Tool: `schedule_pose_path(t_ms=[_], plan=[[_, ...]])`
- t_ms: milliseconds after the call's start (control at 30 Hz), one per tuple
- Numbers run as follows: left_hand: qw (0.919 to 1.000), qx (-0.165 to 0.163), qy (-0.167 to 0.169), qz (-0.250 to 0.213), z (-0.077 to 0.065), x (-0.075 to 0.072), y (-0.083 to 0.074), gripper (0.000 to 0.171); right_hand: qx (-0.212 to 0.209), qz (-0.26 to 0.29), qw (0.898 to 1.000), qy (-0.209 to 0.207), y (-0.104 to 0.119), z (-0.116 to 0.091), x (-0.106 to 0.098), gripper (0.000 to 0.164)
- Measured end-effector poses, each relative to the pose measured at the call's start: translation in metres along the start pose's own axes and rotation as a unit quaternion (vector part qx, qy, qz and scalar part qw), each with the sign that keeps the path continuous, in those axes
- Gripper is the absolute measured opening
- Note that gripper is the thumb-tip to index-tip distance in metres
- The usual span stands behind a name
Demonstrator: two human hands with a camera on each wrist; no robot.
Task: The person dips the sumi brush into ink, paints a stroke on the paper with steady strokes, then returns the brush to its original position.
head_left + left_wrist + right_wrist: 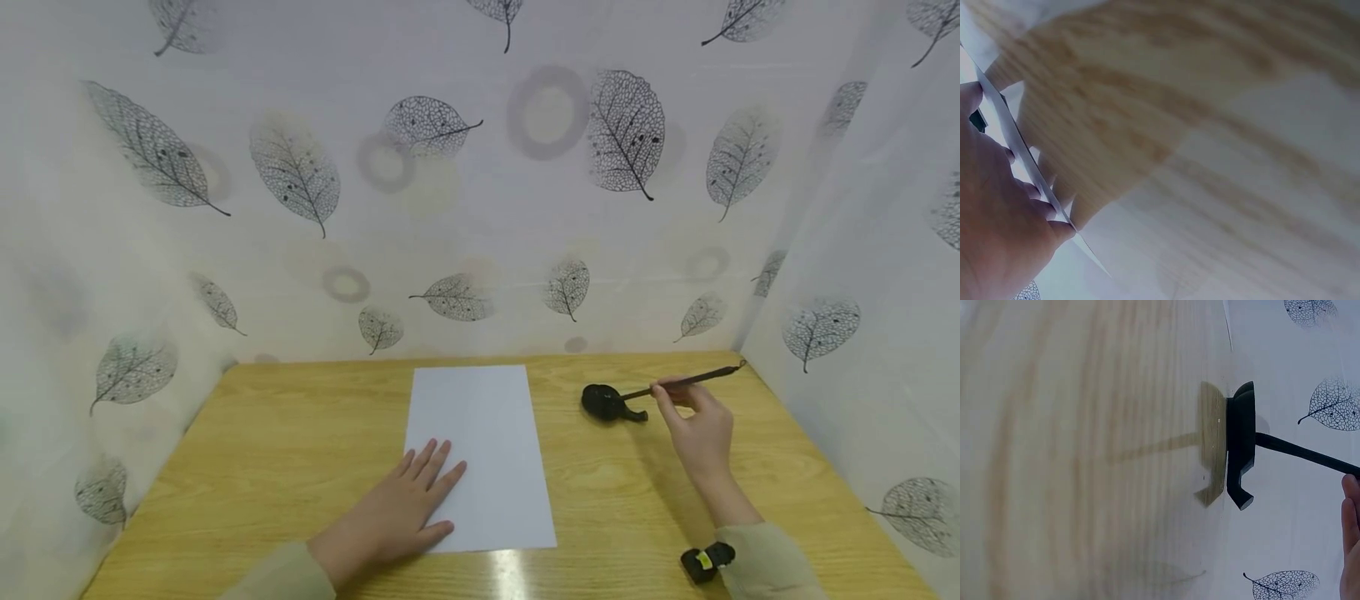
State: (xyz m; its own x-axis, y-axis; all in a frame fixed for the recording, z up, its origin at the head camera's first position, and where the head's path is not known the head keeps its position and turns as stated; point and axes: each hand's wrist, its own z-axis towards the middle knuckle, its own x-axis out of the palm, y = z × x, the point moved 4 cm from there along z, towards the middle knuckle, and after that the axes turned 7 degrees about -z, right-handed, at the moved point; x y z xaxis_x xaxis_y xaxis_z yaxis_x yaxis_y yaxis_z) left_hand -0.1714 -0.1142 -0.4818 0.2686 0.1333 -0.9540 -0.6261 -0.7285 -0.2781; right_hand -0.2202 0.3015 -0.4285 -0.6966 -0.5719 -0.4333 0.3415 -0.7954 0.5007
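A white sheet of paper (495, 467) lies on the wooden table. My left hand (408, 508) rests on its lower left part, fingers spread; the left wrist view catches this hand (997, 219) along the sheet's edge (1007, 125). To the right of the paper sits a small black inkstone (600, 402) with a curved spout-like end. My right hand (701, 429) pinches a dark calligraphy brush (708, 377) by its handle, tilted with the tip end at the inkstone. In the right wrist view the brush (1304, 453) meets the inkstone (1241, 431); its tip is hidden there.
Pale curtains (480, 225) printed with skeleton leaves enclose the wooden table (300, 433) at the back and both sides. A small black device (701, 564) with a yellow label is at my right wrist.
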Motion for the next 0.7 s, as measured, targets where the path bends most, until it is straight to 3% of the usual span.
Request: schedule_pose_path(t_ms=[300, 700], plan=[[1.0, -0.003, 0.007, -0.001, -0.0012, -0.0034, -0.0033, 0.076, 0.02, -0.008, 1.0, 0.009, -0.0012, -0.0007, 0.0002, 0.01], [0.9994, 0.011, -0.015, 0.029, -0.0041, -0.0021, -0.0021, 0.069, 0.044, 0.024, 0.999, -0.011, -0.0004, 0.0015, -0.0018, 0.011]])
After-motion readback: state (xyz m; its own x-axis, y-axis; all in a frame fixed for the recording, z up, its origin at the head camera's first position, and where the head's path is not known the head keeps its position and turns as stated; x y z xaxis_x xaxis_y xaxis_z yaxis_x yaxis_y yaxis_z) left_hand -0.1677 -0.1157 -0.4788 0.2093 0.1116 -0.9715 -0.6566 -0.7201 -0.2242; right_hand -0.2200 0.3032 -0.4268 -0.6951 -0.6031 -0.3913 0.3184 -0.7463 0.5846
